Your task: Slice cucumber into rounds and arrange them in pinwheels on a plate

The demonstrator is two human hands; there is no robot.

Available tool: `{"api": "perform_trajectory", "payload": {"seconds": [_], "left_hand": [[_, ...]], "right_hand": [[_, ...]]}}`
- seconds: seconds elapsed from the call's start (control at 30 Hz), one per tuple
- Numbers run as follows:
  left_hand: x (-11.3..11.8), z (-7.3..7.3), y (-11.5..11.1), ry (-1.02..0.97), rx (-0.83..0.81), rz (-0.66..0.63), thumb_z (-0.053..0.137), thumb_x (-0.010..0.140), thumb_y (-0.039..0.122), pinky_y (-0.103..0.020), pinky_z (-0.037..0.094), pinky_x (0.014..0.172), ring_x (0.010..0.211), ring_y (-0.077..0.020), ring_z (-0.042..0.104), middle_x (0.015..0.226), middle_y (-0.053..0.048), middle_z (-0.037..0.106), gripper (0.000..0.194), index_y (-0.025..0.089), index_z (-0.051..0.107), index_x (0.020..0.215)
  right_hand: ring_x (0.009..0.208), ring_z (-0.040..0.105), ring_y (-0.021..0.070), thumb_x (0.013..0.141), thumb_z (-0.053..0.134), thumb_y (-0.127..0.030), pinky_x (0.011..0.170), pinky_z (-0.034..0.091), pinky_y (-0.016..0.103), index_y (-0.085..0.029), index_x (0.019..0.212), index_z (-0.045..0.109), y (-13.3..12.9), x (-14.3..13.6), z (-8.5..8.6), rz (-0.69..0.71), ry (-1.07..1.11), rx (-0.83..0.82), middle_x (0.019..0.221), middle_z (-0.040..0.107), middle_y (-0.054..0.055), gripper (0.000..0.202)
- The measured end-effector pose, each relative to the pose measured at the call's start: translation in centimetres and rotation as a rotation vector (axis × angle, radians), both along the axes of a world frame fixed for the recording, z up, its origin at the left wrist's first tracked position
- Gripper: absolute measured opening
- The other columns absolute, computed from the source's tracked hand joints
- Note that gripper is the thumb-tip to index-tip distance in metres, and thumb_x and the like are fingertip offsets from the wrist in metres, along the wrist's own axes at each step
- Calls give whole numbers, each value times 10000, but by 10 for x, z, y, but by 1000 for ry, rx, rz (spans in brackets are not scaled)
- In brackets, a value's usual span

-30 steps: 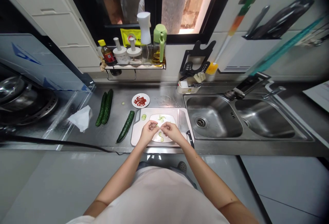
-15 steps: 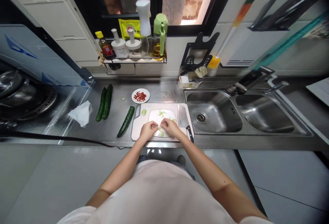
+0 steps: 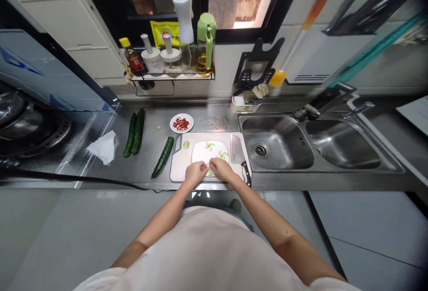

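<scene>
A white plate (image 3: pixel 198 153) rests on the pale cutting board (image 3: pixel 180 166), with thin cucumber slices (image 3: pixel 209 146) laid on it in curved clusters. Over the plate's near edge, my left hand (image 3: pixel 196 173) and my right hand (image 3: pixel 220 169) meet with closed fingertips around a cucumber slice; which fingers hold it is too small to tell. A small pile of slices (image 3: pixel 186 145) lies at the board's upper left. The knife (image 3: pixel 238 150) lies along the board's right side, its black handle toward me.
One cucumber (image 3: pixel 162 157) lies left of the board, two more (image 3: pixel 137 131) farther left. Behind the board stands a small plate of chopped red pieces (image 3: pixel 181 124). A crumpled white cloth (image 3: pixel 104 147) is at the left, the double sink (image 3: pixel 277 144) at the right.
Both hands have moved slightly nearer to the plate's front edge, and more of the cucumber cluster on the plate's right side shows. The whole view has shifted a little.
</scene>
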State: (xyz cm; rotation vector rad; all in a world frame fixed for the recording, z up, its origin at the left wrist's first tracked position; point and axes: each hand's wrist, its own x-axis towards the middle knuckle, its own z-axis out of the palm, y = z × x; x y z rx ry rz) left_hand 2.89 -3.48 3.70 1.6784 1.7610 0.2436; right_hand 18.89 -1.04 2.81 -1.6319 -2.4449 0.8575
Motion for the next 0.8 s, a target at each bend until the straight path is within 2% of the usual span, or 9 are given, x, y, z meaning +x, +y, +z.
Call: {"api": "perform_trajectory", "payload": {"seconds": [0.4, 0.8], "left_hand": [[4, -5, -2, 139, 46, -49, 533, 862, 309, -286, 403, 768, 913, -201, 602, 1007, -59, 651, 170, 231, 676, 912], [4, -5, -3, 169, 43, -66, 533, 871, 322, -283, 401, 789, 932, -195, 593, 1009, -62, 616, 167, 223, 661, 910]], "right_hand": [[902, 571, 178, 965, 399, -218, 710, 334, 244, -156, 992, 633, -2, -6, 5, 36, -176, 11, 1003, 657, 103, 244], [939, 574, 200, 976, 392, -215, 728, 365, 258, -154, 1034, 609, -3, -8, 7, 79, -255, 37, 1030, 639, 120, 233]]}}
